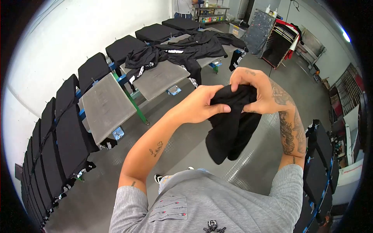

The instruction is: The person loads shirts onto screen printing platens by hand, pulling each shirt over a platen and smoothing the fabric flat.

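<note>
A bunched piece of black clothing (233, 132) hangs in front of my body, over the floor. My left hand (204, 103) grips its upper left side, with the thumb lying on top of the cloth. On the upper right side, my right hand (254, 91) has its fingers curled over the bunched fabric. The lower part falls loose in two folds. I cannot make out which kind of garment it is. Beyond my hands, black garments with white print (186, 48) lie heaped across the grey flat boards (161, 77).
A bare grey board (107, 106) sits on a green and blue frame at left. Many black-covered boards (70, 132) line the wall; others (320, 167) stand at right. A person (182, 7) stands at the back near shelves (211, 15). A rack (281, 40) stands back right.
</note>
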A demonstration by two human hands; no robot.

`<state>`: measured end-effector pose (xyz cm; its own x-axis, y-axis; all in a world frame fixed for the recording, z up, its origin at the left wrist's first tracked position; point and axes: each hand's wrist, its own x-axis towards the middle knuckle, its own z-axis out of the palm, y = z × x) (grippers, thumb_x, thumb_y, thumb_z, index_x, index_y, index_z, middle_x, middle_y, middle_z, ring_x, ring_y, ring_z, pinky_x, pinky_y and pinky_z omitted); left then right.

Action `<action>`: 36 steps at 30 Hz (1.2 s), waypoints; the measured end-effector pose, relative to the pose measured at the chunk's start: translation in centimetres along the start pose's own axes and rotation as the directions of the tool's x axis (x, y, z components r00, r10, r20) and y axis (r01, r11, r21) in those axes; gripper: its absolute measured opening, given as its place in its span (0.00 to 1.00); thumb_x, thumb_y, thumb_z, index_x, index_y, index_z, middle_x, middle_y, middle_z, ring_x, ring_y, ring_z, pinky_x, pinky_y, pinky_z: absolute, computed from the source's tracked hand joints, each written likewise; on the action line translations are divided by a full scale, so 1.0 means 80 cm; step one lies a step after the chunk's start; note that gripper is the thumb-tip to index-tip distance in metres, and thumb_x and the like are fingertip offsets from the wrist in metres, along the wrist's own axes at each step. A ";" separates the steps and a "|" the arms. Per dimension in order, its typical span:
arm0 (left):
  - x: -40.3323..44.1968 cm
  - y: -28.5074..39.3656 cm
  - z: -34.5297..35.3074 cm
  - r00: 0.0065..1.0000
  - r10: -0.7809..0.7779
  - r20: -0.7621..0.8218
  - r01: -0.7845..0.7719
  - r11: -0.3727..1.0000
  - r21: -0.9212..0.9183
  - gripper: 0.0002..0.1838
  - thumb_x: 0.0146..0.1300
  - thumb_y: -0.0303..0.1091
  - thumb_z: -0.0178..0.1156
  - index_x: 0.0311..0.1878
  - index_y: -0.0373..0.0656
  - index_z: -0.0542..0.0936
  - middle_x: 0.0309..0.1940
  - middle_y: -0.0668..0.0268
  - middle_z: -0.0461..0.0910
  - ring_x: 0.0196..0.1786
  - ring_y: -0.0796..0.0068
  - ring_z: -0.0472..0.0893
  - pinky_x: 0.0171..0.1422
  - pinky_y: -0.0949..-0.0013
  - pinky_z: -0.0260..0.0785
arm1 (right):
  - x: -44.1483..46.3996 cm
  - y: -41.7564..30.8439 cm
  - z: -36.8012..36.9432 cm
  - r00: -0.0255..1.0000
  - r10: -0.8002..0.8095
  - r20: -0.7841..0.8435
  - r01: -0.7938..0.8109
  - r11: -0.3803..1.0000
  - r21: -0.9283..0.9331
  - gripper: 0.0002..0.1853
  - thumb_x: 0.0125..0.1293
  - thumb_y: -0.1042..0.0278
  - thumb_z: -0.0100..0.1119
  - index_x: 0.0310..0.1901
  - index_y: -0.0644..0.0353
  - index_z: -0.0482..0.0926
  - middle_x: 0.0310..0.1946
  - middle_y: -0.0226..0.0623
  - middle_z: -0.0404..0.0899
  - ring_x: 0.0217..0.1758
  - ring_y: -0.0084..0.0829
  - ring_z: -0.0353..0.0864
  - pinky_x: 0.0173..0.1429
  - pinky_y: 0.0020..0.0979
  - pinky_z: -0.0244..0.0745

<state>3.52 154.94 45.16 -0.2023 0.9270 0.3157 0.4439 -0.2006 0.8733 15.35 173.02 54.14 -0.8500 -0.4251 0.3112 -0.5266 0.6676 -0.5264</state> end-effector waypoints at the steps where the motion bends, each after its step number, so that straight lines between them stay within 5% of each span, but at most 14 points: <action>1: -0.001 0.011 0.001 0.994 0.067 -0.086 -0.060 0.995 0.078 0.18 0.57 0.33 0.69 0.47 0.35 0.76 0.36 0.60 0.80 0.38 0.75 0.75 0.47 0.70 0.69 | -0.004 0.002 -0.003 0.998 0.030 -0.054 -0.033 0.997 -0.064 0.26 0.36 0.80 0.70 0.41 0.61 0.72 0.40 0.33 0.71 0.43 0.26 0.74 0.50 0.30 0.70; 3: -0.001 0.012 0.002 0.950 0.222 -0.220 -0.164 0.953 0.254 0.15 0.57 0.32 0.69 0.42 0.34 0.77 0.28 0.61 0.77 0.31 0.76 0.72 0.39 0.69 0.69 | -0.013 0.016 -0.002 0.978 0.132 -0.162 -0.142 0.988 -0.052 0.27 0.37 0.83 0.70 0.43 0.61 0.72 0.39 0.31 0.71 0.42 0.21 0.73 0.50 0.27 0.70; 4: -0.003 0.014 -0.008 0.959 0.177 -0.220 -0.079 0.916 0.393 0.14 0.57 0.32 0.69 0.39 0.33 0.78 0.25 0.61 0.75 0.30 0.77 0.71 0.37 0.70 0.68 | -0.017 0.030 0.000 0.957 0.203 -0.207 -0.203 0.979 0.019 0.25 0.37 0.83 0.70 0.41 0.62 0.72 0.36 0.29 0.71 0.39 0.20 0.74 0.49 0.26 0.71; 7: -0.014 0.032 -0.031 0.920 0.218 -0.325 -0.054 0.893 0.447 0.14 0.55 0.32 0.71 0.34 0.33 0.78 0.25 0.60 0.76 0.28 0.76 0.72 0.34 0.72 0.67 | -0.033 0.062 -0.002 0.922 0.385 -0.042 -0.381 0.921 0.081 0.17 0.42 0.78 0.73 0.33 0.61 0.74 0.27 0.27 0.74 0.32 0.21 0.73 0.40 0.27 0.69; 10: -0.031 0.052 -0.061 0.947 0.246 -0.209 -0.062 0.774 0.630 0.15 0.50 0.33 0.73 0.36 0.36 0.78 0.27 0.58 0.78 0.28 0.67 0.76 0.33 0.68 0.68 | -0.033 0.065 -0.005 0.938 0.348 0.002 -0.348 0.937 0.038 0.15 0.42 0.76 0.74 0.27 0.61 0.73 0.21 0.22 0.69 0.29 0.17 0.68 0.35 0.24 0.64; 15: -0.080 0.063 -0.106 0.987 -0.007 -0.161 0.128 0.641 0.756 0.16 0.48 0.30 0.71 0.37 0.35 0.77 0.28 0.51 0.77 0.34 0.49 0.76 0.41 0.60 0.68 | -0.025 0.054 -0.021 0.977 0.214 0.014 -0.211 0.945 0.252 0.24 0.49 0.51 0.74 0.22 0.56 0.67 0.20 0.16 0.60 0.25 0.14 0.60 0.30 0.21 0.55; 18: -0.122 0.058 -0.133 0.932 0.036 -0.361 0.261 0.625 0.736 0.12 0.51 0.25 0.68 0.38 0.34 0.77 0.26 0.56 0.76 0.33 0.63 0.78 0.39 0.66 0.67 | -0.024 0.050 -0.021 0.952 0.272 -0.140 -0.212 0.916 0.339 0.22 0.50 0.54 0.72 0.21 0.55 0.66 0.21 0.16 0.59 0.26 0.13 0.60 0.32 0.20 0.54; 22: -0.163 0.065 -0.122 0.767 0.306 -0.564 0.262 0.652 0.711 0.09 0.55 0.20 0.64 0.40 0.35 0.80 0.30 0.64 0.79 0.33 0.78 0.76 0.34 0.73 0.67 | -0.018 0.028 -0.023 0.981 0.109 -0.159 -0.087 0.987 0.136 0.18 0.49 0.59 0.71 0.28 0.63 0.73 0.31 0.25 0.65 0.33 0.18 0.63 0.38 0.22 0.57; 24: -0.183 0.074 -0.122 0.692 0.520 -0.501 0.208 0.520 0.828 0.07 0.57 0.21 0.63 0.40 0.38 0.82 0.30 0.63 0.82 0.29 0.73 0.78 0.29 0.73 0.67 | -0.018 0.024 -0.018 0.973 0.049 -0.225 -0.017 0.990 0.143 0.19 0.47 0.64 0.72 0.39 0.65 0.80 0.32 0.28 0.64 0.35 0.20 0.64 0.41 0.22 0.58; 28: -0.230 0.140 -0.098 0.714 0.450 -0.536 0.280 0.518 0.808 0.04 0.56 0.24 0.61 0.34 0.35 0.81 0.32 0.57 0.82 0.32 0.71 0.80 0.38 0.73 0.70 | -0.004 0.025 0.024 0.861 -0.101 -0.499 -0.018 0.973 -0.229 0.18 0.49 0.77 0.71 0.44 0.61 0.79 0.32 0.29 0.69 0.32 0.23 0.67 0.38 0.22 0.64; 31: -0.251 0.168 -0.118 0.667 0.704 -0.244 -0.267 0.532 0.804 0.13 0.60 0.36 0.57 0.28 0.35 0.77 0.41 0.47 0.78 0.49 0.51 0.77 0.56 0.55 0.67 | 0.007 0.053 0.068 0.779 -0.305 -0.547 -0.025 0.858 -0.514 0.14 0.50 0.77 0.70 0.40 0.58 0.78 0.33 0.33 0.74 0.32 0.28 0.74 0.35 0.27 0.71; 32: -0.265 0.179 -0.117 0.713 0.640 -0.288 -0.270 0.629 0.729 0.17 0.66 0.41 0.54 0.24 0.41 0.71 0.39 0.54 0.75 0.53 0.49 0.73 0.59 0.46 0.64 | 0.013 0.069 0.086 0.751 -0.417 -0.512 0.052 0.810 -0.584 0.14 0.50 0.77 0.70 0.38 0.57 0.78 0.33 0.35 0.76 0.33 0.31 0.78 0.35 0.29 0.74; 34: -0.276 0.191 -0.140 0.780 0.617 -0.105 -0.478 0.696 0.536 0.12 0.66 0.34 0.50 0.27 0.38 0.72 0.33 0.57 0.76 0.48 0.53 0.78 0.61 0.51 0.65 | 0.024 0.080 0.127 0.794 -0.393 -0.464 0.169 0.876 -0.452 0.09 0.55 0.79 0.64 0.37 0.59 0.76 0.34 0.37 0.79 0.41 0.36 0.80 0.42 0.33 0.77; 36: -0.279 0.192 -0.142 0.824 0.549 -0.140 -0.482 0.809 0.336 0.12 0.66 0.35 0.53 0.26 0.42 0.71 0.27 0.64 0.71 0.38 0.64 0.78 0.57 0.53 0.66 | 0.034 0.089 0.167 0.852 -0.204 -0.482 0.258 0.965 0.049 0.03 0.67 0.73 0.55 0.37 0.61 0.73 0.36 0.40 0.79 0.40 0.33 0.79 0.42 0.29 0.74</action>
<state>4.94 127.57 55.73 -0.0450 0.6092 0.7918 0.7500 -0.5029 0.4296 9.52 168.48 40.70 -0.6246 -0.2036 0.7539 -0.7268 0.5046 -0.4659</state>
